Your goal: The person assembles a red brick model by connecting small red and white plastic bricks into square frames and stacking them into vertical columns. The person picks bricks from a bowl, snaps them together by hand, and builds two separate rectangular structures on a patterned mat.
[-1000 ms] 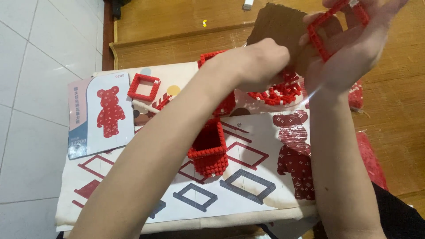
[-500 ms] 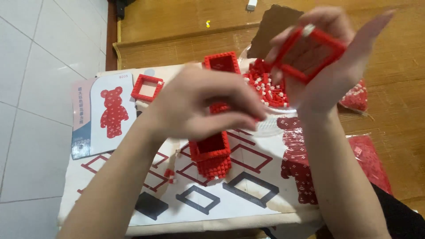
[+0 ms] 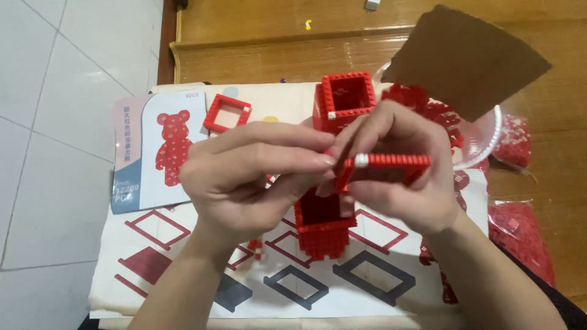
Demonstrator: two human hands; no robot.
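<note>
Near the middle of the frame the right hand (image 3: 406, 183) grips a flat red brick frame (image 3: 385, 162), a square ring of small building blocks with one white block at its near corner, thumb below and fingers over its top edge. The left hand (image 3: 251, 174) meets it from the left, its fingertips pinched at that white-block corner; whether it holds a loose block there I cannot tell. Directly below the hands stands a hollow red brick column (image 3: 322, 229), open at the top and several layers high. Just above the hands sits a second hollow red block tower (image 3: 344, 101), and to the upper left lies a smaller red frame (image 3: 227, 113), both already assembled. All rest on a printed instruction sheet (image 3: 183, 244) showing layer outlines. At the left lies a booklet with a red bear picture (image 3: 160, 150). To the upper right a clear bowl of loose red blocks (image 3: 483, 137) sits partly under a brown cardboard piece (image 3: 468, 61), with bags of red blocks (image 3: 520, 235) at the right edge, so much building seems left.
</note>
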